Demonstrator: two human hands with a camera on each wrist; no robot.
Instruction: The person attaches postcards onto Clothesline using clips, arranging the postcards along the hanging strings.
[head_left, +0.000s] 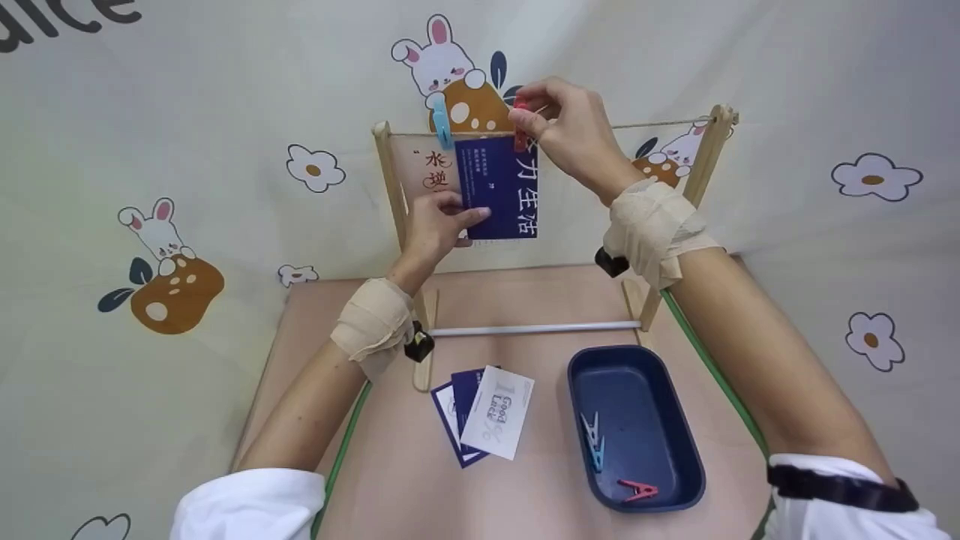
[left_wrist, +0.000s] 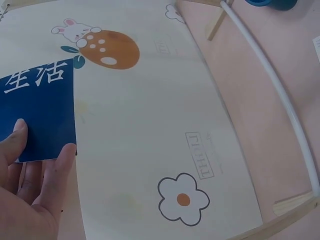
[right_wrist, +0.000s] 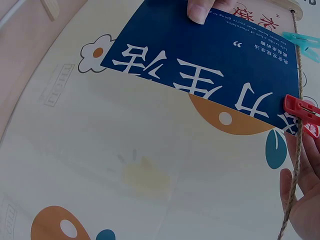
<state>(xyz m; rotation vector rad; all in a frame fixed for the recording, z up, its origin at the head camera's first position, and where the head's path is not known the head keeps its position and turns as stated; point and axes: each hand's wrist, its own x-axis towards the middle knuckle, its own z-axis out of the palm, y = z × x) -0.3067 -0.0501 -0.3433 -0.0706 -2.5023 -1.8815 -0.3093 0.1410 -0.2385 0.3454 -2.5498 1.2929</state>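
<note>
A dark blue card point(head_left: 495, 191) with white characters hangs at the rope point(head_left: 649, 125) strung between two wooden posts. My left hand point(head_left: 433, 231) pinches its lower left part between thumb and fingers. At the card's upper right corner, my right hand point(head_left: 576, 127) holds a red clothespin point(right_wrist: 299, 107), whose jaws sit over the rope and card edge. Left of it, a light blue clothespin point(head_left: 442, 126) is clipped on the rope by a pale card point(head_left: 424, 165) with red characters, partly covered by the blue card and my left hand.
Several loose cards point(head_left: 499, 412) lie overlapped on the pink tabletop point(head_left: 390, 465). Right of them stands a dark blue tray point(head_left: 637, 420) with several clothespins, including a red one point(head_left: 639, 490). A white rod point(head_left: 532, 329) joins the frame's feet. A patterned cloth point(head_left: 225, 97) hangs behind.
</note>
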